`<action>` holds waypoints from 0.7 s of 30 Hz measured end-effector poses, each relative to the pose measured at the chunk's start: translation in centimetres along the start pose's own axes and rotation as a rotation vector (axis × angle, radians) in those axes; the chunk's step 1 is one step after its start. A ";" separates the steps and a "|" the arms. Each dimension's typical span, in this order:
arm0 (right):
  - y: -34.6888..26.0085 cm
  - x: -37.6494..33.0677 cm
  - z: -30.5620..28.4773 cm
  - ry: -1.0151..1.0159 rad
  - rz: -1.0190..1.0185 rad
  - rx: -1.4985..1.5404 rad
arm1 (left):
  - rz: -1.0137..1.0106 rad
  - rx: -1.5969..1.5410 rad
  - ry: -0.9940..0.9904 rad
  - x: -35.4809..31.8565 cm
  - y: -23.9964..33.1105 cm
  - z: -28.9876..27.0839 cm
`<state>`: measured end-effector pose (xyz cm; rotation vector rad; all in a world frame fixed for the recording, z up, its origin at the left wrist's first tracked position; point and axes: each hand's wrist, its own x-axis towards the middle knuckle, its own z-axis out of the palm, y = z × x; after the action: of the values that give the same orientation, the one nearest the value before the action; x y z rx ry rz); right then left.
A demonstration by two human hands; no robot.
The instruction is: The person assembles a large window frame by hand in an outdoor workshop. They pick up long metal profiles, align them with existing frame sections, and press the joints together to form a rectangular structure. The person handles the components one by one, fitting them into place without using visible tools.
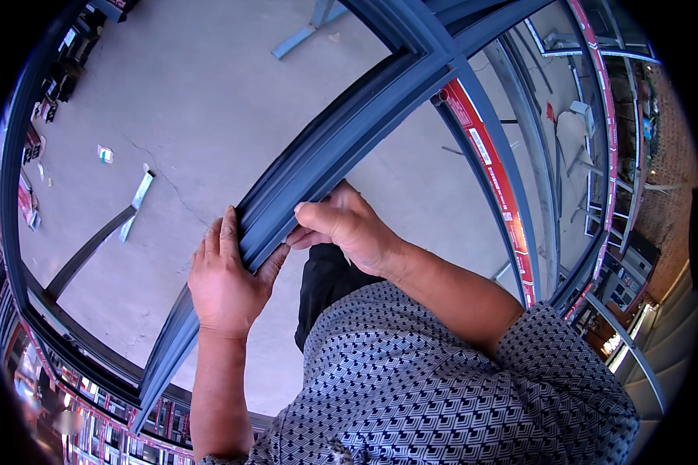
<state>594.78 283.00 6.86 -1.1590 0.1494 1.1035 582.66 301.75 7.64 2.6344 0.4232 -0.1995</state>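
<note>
A dark grey metal frame bar [326, 151] runs diagonally across the middle, from a joint at the upper right down to the lower left. My left hand [229, 283] is wrapped round it, fingers over the far side and thumb on the near side. Close by, my right hand [349, 229] is closed at the bar's near edge, its thumb bent and its fingers curled under. Whatever lies between those fingers is hidden.
A red printed protective strip [485, 159] covers another frame member on the right. Metal stands [137, 203] rest on the concrete floor [186, 93] beyond the bar. Dark blocks [66, 70] line the far left, and more metal lengths [531, 124] lie at the right.
</note>
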 end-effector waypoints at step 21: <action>-2.7 -1.5 -3.5 0.141 -0.055 -0.967 | 0.033 0.186 0.035 -0.2 0.8 2.0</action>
<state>597.51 279.40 7.99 -2.0837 -0.3501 1.0565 582.56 300.14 6.27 2.8284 0.3890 -0.1909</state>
